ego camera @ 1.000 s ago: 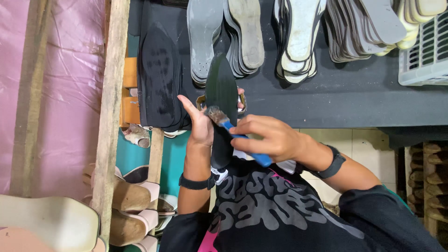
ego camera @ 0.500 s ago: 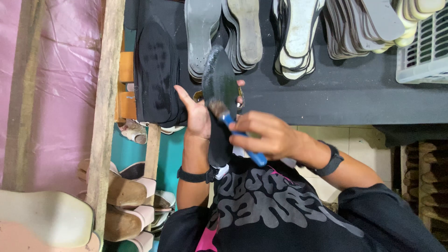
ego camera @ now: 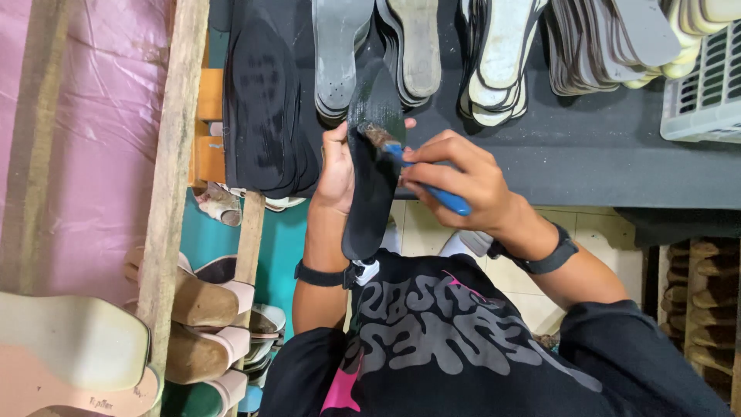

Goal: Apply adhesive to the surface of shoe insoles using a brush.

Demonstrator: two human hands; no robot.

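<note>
My left hand (ego camera: 337, 166) holds a long black shoe sole (ego camera: 370, 177) upright, gripping it from the left side at mid-length. My right hand (ego camera: 457, 176) grips a blue-handled brush (ego camera: 421, 176), whose brown bristles (ego camera: 380, 138) touch the upper part of the sole's glossy face. Both wrists carry black bands. I wear a black shirt with grey print.
A dark workbench (ego camera: 556, 154) carries rows of stacked insoles: black (ego camera: 266, 100), grey (ego camera: 336, 54), white (ego camera: 498, 62) and tan (ego camera: 617, 46). A pale plastic crate (ego camera: 706, 85) stands at right. Finished sandals (ego camera: 204, 301) sit on wooden shelving at lower left, beside pink sheeting (ego camera: 93, 131).
The brush has slid up the sole toward its toe end, and my left hand has shifted the sole slightly higher.
</note>
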